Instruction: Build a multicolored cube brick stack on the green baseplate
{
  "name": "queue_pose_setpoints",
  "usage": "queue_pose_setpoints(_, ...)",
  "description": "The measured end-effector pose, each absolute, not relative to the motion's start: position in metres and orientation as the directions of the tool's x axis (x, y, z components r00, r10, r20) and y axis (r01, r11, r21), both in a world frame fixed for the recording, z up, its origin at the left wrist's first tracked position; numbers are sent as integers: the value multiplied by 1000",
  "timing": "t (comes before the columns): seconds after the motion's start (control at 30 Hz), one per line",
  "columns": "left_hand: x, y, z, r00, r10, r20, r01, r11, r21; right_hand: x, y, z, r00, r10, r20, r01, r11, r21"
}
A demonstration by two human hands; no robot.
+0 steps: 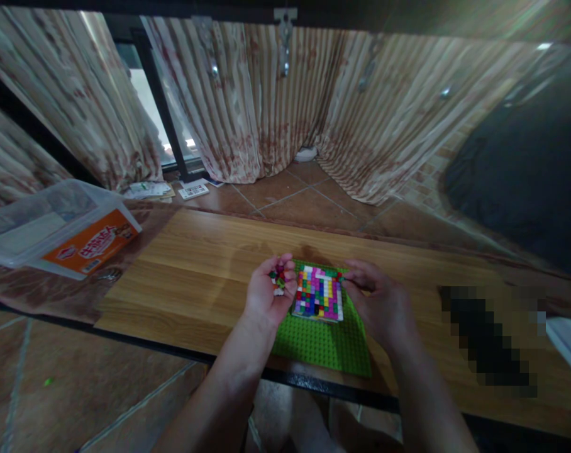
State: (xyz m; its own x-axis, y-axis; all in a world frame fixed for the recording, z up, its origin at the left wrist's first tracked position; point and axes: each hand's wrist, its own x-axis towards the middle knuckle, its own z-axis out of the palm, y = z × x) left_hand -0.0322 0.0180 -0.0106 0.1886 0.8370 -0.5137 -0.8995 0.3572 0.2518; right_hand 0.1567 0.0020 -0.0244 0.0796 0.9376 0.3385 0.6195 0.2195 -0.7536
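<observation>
My left hand [265,290] is turned palm up and cupped around several loose toy bricks [278,280] in red, green, white and other colours. A multicoloured block of toy bricks [317,293] sits on a green baseplate [330,349], just right of that hand. At the block's far right corner, the thumb and fingers of my right hand [377,299] pinch a small toy brick [341,278], which looks green. The fingertips partly hide it, so I cannot tell whether it touches the block.
The baseplate lies near the front edge of a wooden table [186,270]. A clear plastic box [78,233] with an orange label stands at the left. A blurred-out dark patch [488,340] and a white object [568,343] are at the right. Curtains [276,107] hang behind.
</observation>
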Motion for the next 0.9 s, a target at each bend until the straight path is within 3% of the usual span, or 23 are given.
queue_pose_setpoints(0.5,-32,18,-11,188,840,-509,-896,359,261,163,5,-33,72,968,239,539,164,-826)
queue_pose_setpoints(0.73,-32,18,-10,188,834,-520,-897,361,256,162,6,-32,132,978,160,410,93,-907)
queue_pose_setpoints(0.9,-31,18,-10,190,837,-513,-897,360,255,161,11,-37,171,976,134,412,53,-910)
